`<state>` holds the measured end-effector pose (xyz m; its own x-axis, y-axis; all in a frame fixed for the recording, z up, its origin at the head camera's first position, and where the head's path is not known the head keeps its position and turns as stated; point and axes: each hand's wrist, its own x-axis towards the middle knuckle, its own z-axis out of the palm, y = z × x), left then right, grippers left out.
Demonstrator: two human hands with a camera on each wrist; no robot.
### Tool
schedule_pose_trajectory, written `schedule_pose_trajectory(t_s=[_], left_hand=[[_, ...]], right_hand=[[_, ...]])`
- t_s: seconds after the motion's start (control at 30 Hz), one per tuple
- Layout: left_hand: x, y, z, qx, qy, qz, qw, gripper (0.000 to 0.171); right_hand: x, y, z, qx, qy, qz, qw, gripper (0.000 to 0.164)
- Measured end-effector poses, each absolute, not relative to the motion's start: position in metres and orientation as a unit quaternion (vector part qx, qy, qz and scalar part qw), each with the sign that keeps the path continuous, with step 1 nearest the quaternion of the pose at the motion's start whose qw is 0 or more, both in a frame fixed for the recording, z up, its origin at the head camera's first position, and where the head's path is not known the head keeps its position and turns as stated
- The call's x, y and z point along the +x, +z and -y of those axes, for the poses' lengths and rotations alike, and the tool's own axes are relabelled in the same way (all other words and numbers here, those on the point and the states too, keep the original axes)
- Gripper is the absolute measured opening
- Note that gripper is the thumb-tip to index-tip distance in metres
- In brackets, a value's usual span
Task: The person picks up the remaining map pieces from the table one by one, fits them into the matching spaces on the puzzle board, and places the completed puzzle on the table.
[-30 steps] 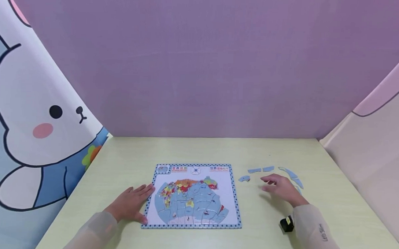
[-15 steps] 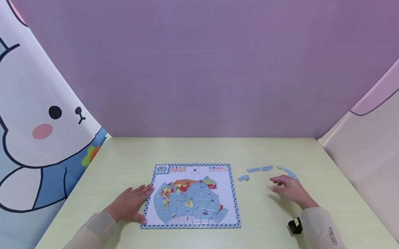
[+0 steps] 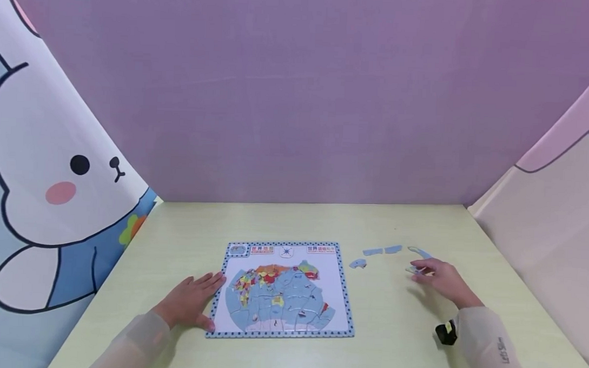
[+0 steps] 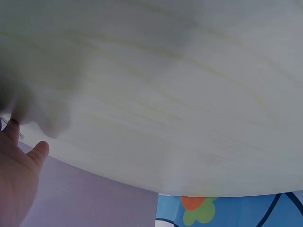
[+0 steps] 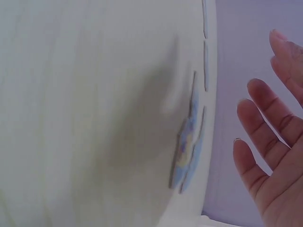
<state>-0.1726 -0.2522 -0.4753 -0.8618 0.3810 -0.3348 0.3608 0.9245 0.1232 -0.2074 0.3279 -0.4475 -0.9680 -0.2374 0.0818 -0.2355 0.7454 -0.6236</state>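
The pale bench (image 3: 283,221) stands against a purple cloth (image 3: 302,97), a rabbit-printed cloth (image 3: 41,170) to its left. On it lies the puzzle board (image 3: 331,277), its left edge touched by the left hand (image 3: 185,299), fingers outstretched. The right hand (image 3: 444,280) pinches a small piece (image 3: 415,270) near loose pieces (image 3: 372,252). Only the head view shows that pinch; the right wrist view shows a yellow-marked piece (image 5: 183,151) on the bench.

High head, close wrist views share the table (image 3: 283,221).
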Motion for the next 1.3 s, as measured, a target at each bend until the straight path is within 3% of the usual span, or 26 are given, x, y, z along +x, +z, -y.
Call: schedule_pose_trajectory(t_s=[0.33,0.7,1.3], left_hand=[[-0.174,-0.477,0.254,0.193,0.022,-0.964,0.179,0.113],[-0.172,-0.474,0.257,0.232,-0.01,-0.963,0.137,0.114],[-0.176,-0.472,0.253,0.253,-0.034,-0.956,0.145,0.114]], right_hand=[[-0.208,-0.441,-0.341,-0.111,-0.322,-0.94,0.014,0.038],[-0.21,-0.443,-0.353,-0.11,-0.295,-0.948,0.046,0.039],[-0.213,-0.462,-0.363,-0.069,-0.284,-0.955,0.057,0.043]])
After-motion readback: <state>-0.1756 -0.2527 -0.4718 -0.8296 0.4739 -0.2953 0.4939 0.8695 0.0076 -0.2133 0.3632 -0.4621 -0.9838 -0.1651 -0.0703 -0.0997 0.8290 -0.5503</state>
